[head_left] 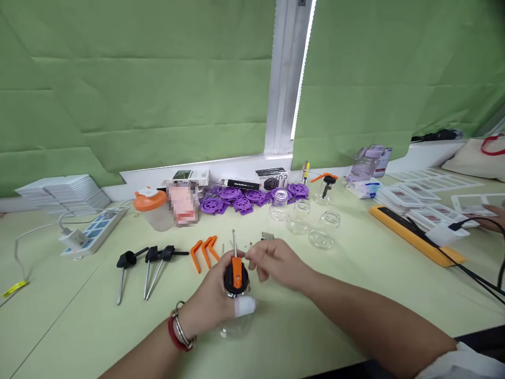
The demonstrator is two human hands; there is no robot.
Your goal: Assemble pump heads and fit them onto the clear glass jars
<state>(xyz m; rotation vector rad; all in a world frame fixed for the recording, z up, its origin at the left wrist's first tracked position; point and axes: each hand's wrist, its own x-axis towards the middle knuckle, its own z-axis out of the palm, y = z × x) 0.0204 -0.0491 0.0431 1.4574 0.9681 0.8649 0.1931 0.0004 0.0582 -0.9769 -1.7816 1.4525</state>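
My left hand (211,300) is wrapped round a clear glass jar (234,330) with a black cap (232,287) and an orange lever (236,271) on top. A thin metal tube (234,242) points away from the cap. White wrapping covers my left thumb. Beside the lever, my right hand (278,260) has its fingers pinched together; whatever is between them is too small to make out. Loose orange levers (205,253) lie left of the jar, and black pump heads (152,255) with metal tubes lie farther left. Small springs (267,236) rest just beyond my right hand.
Several empty glass jars (323,231) stand beyond my right hand, near a jar with an orange-levered top (325,184). Purple plastic parts (231,196) line the back. A power strip (94,231) is at left, an orange bar (410,234) at right. Another person's hand (495,217) shows at the right edge.
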